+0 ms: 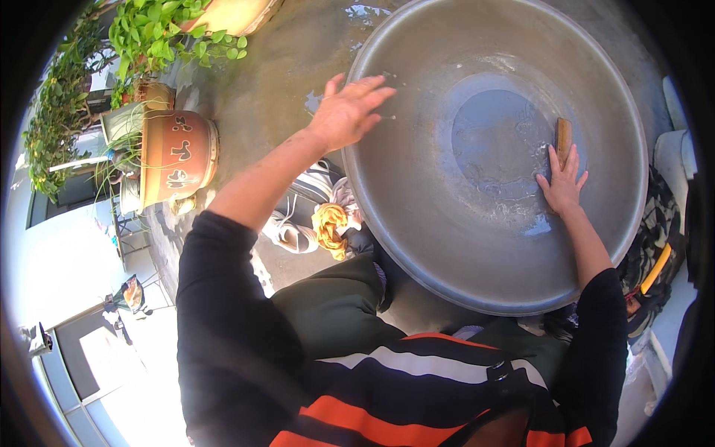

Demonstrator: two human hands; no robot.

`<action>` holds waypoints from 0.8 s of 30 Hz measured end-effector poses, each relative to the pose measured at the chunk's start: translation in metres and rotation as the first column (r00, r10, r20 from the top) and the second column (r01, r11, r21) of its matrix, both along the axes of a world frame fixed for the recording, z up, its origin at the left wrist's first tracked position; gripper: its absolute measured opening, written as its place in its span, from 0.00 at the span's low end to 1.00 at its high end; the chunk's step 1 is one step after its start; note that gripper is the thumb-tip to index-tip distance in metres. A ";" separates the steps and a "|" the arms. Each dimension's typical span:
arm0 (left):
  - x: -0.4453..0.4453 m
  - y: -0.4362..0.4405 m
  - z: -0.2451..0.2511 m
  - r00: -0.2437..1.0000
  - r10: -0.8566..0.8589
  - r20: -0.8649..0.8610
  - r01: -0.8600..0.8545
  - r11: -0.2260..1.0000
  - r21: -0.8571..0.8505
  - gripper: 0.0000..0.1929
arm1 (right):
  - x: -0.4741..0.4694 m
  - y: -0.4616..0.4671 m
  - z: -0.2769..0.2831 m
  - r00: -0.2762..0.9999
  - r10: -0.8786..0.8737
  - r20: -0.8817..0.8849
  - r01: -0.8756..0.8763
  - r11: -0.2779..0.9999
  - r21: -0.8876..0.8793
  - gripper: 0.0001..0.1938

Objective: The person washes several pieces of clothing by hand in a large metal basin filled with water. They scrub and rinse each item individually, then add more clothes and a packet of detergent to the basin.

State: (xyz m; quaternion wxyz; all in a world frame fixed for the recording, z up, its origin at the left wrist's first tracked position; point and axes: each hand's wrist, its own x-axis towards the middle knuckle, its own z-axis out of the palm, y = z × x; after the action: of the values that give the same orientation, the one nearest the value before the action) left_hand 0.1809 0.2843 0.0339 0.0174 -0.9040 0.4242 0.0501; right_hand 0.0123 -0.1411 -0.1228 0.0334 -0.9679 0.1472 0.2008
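A wide metal basin [402, 184] with shallow water [497, 139] at its bottom stands before me. Spread flat inside it, my right hand [563, 184] has its fingertips over the near end of a narrow wooden piece [563, 129]. The rest of that piece is hidden under the fingers. My left hand [352, 112] is raised near the basin's left rim, fingers apart and nothing in it. A few water drops show close to its fingertips.
Sneakers [290, 234] and a bunched yellow cloth [330, 228] lie left of the basin. Farther left are a large clay pot [181, 156] and leafy plants [156, 33]. Camouflage-patterned fabric [651, 246] lies against the right side. The floor [268, 89] is wet.
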 end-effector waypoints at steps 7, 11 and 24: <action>-0.107 0.138 -0.057 0.603 0.665 -0.440 -0.757 0.652 -0.053 0.27 | 0.003 0.000 -0.006 1.000 0.023 -0.001 -0.023 1.000 -0.020 0.40; -0.163 0.143 -0.093 0.975 0.102 -0.199 -0.066 0.981 0.182 0.37 | -0.002 -0.010 -0.015 0.996 0.068 0.059 -0.065 0.996 -0.062 0.39; -0.116 0.149 -0.059 0.873 0.306 -0.379 -0.365 0.927 -0.092 0.16 | 0.007 -0.006 0.005 0.988 0.076 0.137 -0.068 0.996 -0.059 0.37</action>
State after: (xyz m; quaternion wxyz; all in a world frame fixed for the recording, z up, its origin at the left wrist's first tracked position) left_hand 0.0652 0.4329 -0.0248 -0.1419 -0.9379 0.2592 0.1816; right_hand 0.0192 -0.1473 -0.1182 0.0100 -0.9848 0.1150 0.1297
